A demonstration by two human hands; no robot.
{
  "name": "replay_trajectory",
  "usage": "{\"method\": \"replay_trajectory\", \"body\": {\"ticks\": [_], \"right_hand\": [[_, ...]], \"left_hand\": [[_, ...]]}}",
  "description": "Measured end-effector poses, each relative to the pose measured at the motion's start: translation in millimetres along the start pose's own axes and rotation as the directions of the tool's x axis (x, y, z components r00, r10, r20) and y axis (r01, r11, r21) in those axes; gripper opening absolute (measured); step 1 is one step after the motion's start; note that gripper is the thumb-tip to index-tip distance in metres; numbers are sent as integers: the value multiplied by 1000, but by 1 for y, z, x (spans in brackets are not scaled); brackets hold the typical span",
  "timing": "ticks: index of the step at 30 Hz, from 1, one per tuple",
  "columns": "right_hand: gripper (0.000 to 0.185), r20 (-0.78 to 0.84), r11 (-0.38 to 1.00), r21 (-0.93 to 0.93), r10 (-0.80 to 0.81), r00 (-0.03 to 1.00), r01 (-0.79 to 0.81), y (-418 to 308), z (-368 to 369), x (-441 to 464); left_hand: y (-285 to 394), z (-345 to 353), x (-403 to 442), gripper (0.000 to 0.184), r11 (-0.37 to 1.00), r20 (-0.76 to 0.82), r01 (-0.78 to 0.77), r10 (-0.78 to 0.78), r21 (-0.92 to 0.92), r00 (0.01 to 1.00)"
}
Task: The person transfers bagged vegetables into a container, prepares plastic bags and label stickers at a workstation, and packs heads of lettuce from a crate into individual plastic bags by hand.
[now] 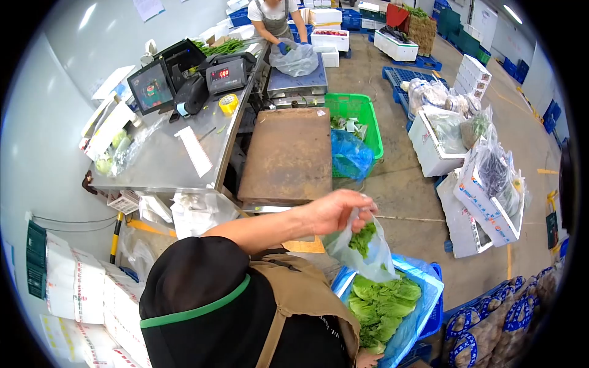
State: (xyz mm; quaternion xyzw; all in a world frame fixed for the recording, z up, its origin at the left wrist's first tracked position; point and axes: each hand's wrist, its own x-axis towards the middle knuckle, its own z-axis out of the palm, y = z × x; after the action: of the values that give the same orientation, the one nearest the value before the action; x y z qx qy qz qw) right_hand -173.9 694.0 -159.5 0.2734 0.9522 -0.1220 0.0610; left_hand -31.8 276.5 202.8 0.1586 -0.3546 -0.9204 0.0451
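My left hand (348,213) pinches the top of a thin clear plastic bag (375,251), its fingers closed. Some green leaves (362,240) show inside the bag, which hangs over a crate lined with blue plastic (429,293). Heads of leafy green lettuce (383,302) fill the crate. At the bottom edge, part of my right hand (368,358) shows low beside the lettuce, partly cut off by the frame and my apron; its fingers cannot be made out.
Ahead is a brown-topped platform (287,153) beside a green basket (375,132). A steel table (184,165) with a scale display stands left. Another person (275,18) handles a bag at a far scale. White foam boxes (429,153) and netted sacks (488,334) lie right.
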Motion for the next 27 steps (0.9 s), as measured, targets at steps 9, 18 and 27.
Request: {"method": "replay_trajectory", "body": {"ticks": [9,18,27], "right_hand": [[74,-249,903,132,-368,896,408,40,-30,-16],[68,-99,382,846,-572,814,371,-125,-135,-154],[77,29,16,999,-943,332,-40,-356,-125,-299]], "left_hand": [[82,-107,24,27,981,-206,-124,153,149,966],[125,-285,25,20,832,-438,-156,429,533,790],[98,-444,-46,16,865,-708,-52,442,499,551]]}}
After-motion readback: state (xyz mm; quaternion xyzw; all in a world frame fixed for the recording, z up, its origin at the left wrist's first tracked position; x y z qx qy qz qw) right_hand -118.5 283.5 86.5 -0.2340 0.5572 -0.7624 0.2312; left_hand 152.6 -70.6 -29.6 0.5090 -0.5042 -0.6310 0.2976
